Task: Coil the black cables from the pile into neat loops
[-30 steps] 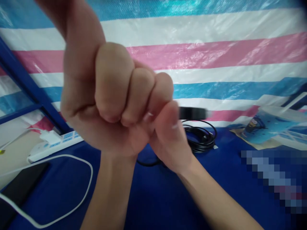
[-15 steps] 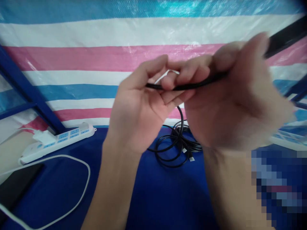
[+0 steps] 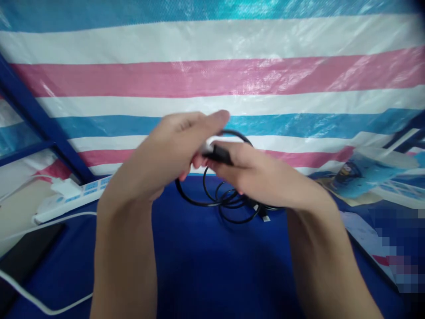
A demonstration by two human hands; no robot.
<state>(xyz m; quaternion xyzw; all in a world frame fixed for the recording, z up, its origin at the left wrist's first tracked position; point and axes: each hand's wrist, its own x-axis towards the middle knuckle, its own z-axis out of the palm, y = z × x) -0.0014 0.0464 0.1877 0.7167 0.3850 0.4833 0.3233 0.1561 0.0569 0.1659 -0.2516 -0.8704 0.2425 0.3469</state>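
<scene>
My right hand (image 3: 252, 170) is closed around the black connector of a black cable (image 3: 195, 203), its thumb and fingers pinching it. A pale, blurred tip juts from that connector (image 3: 221, 154) toward the left. My left hand (image 3: 184, 137) is curled close to the tip, its back toward me and its fingers mostly hidden. Black cable runs out below the left hand and arcs behind both hands. On the blue table beneath lies the rest of the cable in a loose coil (image 3: 232, 206), with a white tag (image 3: 266, 218) near another end.
At left are a white power strip (image 3: 49, 208) with a plugged-in adapter, a white cord (image 3: 43, 308) and a flat black object (image 3: 29, 257). A blue cup with a straw (image 3: 361, 173) stands at right. Striped sheeting (image 3: 212, 79) hangs behind.
Both hands have come down and turned from palms showing to backs showing. The connector now shows in the right hand, and the long dark piece at upper right is out of view.
</scene>
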